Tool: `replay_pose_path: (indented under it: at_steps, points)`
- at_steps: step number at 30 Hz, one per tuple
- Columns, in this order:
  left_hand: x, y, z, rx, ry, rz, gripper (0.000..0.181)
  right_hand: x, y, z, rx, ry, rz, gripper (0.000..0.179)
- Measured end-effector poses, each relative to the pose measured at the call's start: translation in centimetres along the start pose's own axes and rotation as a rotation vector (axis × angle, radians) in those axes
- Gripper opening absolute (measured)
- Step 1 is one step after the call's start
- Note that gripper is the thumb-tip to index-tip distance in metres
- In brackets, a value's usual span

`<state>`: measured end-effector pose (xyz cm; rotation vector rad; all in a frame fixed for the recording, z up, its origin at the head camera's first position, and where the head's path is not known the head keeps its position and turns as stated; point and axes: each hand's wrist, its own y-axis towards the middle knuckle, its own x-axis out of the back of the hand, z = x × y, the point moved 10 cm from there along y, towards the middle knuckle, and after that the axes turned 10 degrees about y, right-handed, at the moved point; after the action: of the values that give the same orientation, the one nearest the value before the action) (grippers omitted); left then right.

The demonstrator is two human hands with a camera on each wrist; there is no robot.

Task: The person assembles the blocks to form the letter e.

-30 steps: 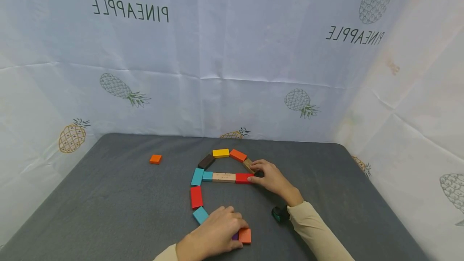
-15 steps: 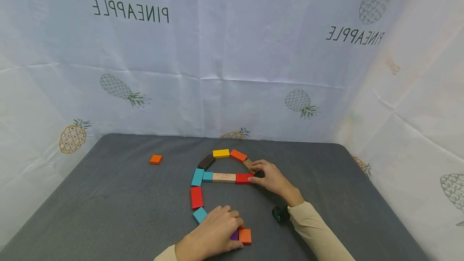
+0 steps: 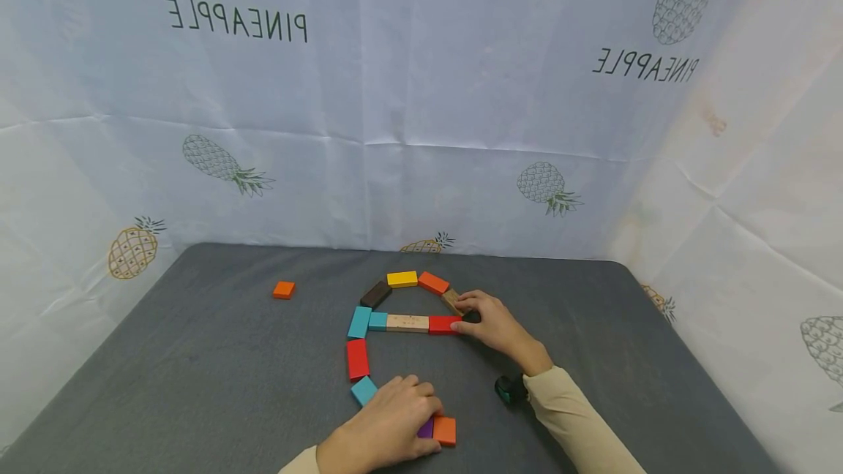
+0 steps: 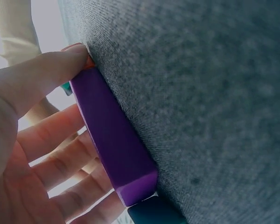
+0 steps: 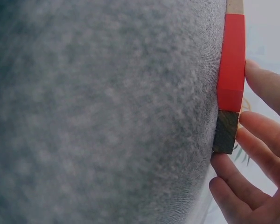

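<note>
My left hand (image 3: 388, 419) lies over a purple block (image 4: 112, 135), gripping it with the thumb on the near side and the fingers on the far side. An orange block (image 3: 444, 431) sits against the purple block's right end. The thumb tip overlaps that joint in the left wrist view. My right hand (image 3: 494, 324) touches the right end of a straight row. Its thumb rests at a red block (image 5: 232, 60), while relaxed fingers touch the small dark block (image 5: 226, 132) beside it. Left of the red block come a beige block (image 3: 407, 323) and a small teal block (image 3: 377, 321).
A curve of blocks runs from a tan block (image 3: 451, 301) past a yellow block (image 3: 402, 279) and a dark brown block (image 3: 376, 294), down to a lower red block (image 3: 358, 359). A loose orange piece (image 3: 284, 290) lies apart on the grey tabletop (image 3: 230, 371). Printed cloth (image 3: 421, 93) hangs behind.
</note>
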<state>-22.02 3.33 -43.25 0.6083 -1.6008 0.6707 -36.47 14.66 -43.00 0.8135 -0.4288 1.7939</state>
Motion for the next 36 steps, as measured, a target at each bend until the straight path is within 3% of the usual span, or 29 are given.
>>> replay_pose_path:
  at_steps: [17, 22, 28, 36]
  points:
    - [0.1, -0.2, 0.3, 0.018, 0.016, -0.013, 0.031, 0.0, 0.0, 0.1, -0.001, 0.001, -0.004, 0.043]
    - [0.6, -0.4, 0.9, 0.019, -0.024, -0.035, 0.039, 0.0, 0.1, 0.0, -0.011, -0.004, -0.005, 0.044]
    - [2.1, -1.2, 3.6, 0.09, -0.07, -0.098, 0.042, 0.0, 0.1, -0.1, -0.017, -0.012, -0.004, 0.044]
    - [4.7, -2.7, 8.2, 0.174, -0.069, -0.278, 0.029, -0.1, 0.1, 0.0, -0.003, -0.014, 0.011, 0.043]
